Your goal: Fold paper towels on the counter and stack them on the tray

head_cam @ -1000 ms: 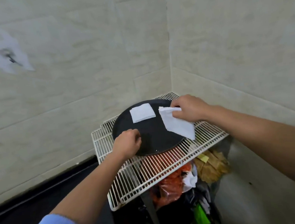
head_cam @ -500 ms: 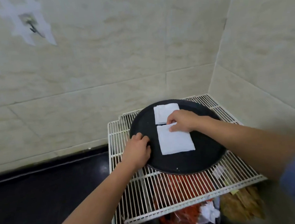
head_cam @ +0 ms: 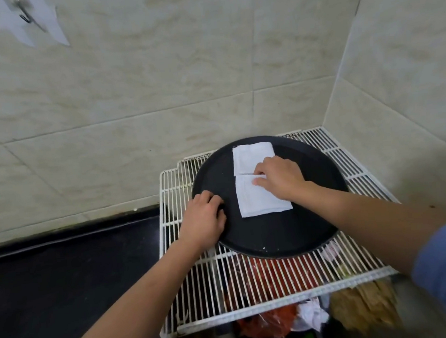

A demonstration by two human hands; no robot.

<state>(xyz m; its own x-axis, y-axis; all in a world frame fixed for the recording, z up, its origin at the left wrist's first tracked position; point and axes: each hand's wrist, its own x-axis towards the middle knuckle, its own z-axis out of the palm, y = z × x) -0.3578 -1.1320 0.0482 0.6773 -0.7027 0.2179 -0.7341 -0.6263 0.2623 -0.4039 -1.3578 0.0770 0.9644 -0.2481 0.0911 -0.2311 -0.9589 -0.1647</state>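
Second towel (head_cam: 257,203), airborne a second ago, now lies on our tray (head_cam: 276,234) beside the far towel (head_cam: 250,157), not yet stacked; right hand (head_cam: 279,180) presses it, not gripping; left hand (head_cam: 204,219) grips the tray's left rim

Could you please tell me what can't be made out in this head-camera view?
All in the head view.
Grip of the right hand on the near paper towel: its knuckles hide the contact, so pinch or press is unclear.
Near right corner of the far paper towel: covered by that hand.
The bags under the wire rack: blurred, partly barred by its wires.
The wall hook: cut by the top edge.
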